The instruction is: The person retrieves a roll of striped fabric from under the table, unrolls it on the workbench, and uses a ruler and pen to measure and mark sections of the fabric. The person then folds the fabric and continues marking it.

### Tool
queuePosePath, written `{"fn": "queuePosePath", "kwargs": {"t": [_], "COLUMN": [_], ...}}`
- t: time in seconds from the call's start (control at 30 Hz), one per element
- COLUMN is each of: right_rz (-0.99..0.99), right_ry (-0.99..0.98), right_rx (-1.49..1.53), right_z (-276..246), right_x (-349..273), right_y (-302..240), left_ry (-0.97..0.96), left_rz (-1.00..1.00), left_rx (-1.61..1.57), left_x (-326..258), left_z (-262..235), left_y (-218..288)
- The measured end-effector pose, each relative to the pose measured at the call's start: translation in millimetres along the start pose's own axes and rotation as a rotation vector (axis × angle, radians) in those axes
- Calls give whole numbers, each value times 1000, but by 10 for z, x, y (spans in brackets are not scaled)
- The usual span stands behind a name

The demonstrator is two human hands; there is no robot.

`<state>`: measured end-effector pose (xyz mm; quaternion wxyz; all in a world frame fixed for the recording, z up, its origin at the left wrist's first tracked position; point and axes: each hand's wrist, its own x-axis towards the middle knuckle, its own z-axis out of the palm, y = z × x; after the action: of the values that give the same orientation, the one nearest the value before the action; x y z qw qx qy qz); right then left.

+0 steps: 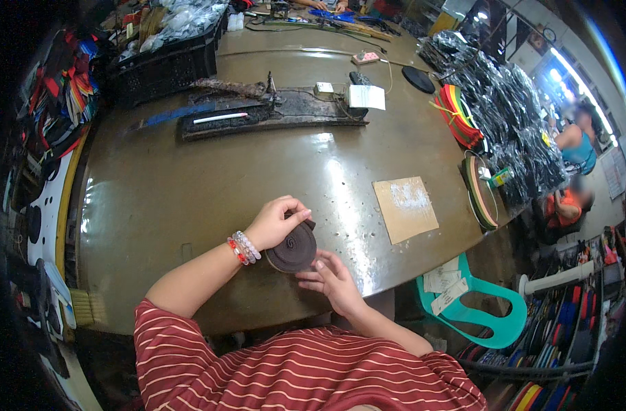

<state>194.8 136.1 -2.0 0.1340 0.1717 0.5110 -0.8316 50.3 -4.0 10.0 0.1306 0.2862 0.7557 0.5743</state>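
Note:
A dark brown roll of webbing [292,249], wound in a flat spiral, is in front of me near the table's front edge. My left hand [280,220] reaches over its upper left side, thumb and fingers closed on the webbing at the rim. A short piece of the strap sticks out at the top right, by those fingertips. At the lower right of the roll is my right hand [335,282], palm turned up. Its fingers are spread and loosely curved, the tips touching or very close to the rim. Beaded bracelets circle my left wrist.
Ahead lies a dark board fixture [278,116] with a white pen on it. A piece of cardboard [406,209] and coiled straps [479,192] lie to the right. A black crate [165,72] stands far left. Below the table's right edge is a green stool [487,312].

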Motion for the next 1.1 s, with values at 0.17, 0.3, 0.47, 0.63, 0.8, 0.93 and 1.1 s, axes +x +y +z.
{"fn": "queuePosePath", "kwargs": {"t": [0.17,0.3,0.47,0.63,0.8,0.93,1.1], "right_rz": [-336,-803,-798,-714,-504,-831,-961], "right_ry": [124,292,293,153,-194,104,603], "right_rx": [-287,-796,-937,-1013,-1359,-1464,-1320], "right_z": [17,-135,-331,-367,-604,-723,-780], "right_x": [104,310,387,271,544,1555,2780], "right_y": [-214,-326,-223,-414,-1266,-2242,-3177], "left_ry": [277,285,150,156,169,189,208], "left_rz": [307,639,744,753,772,794,779], "left_rx": [111,187,302,468,527,553,469], "left_x": [6,45,-12,-75,-38,-3,-3], "left_z": [149,223,237,255,319,395,366], "left_y": [118,39,-129,-118,-43,-57,-135]}}
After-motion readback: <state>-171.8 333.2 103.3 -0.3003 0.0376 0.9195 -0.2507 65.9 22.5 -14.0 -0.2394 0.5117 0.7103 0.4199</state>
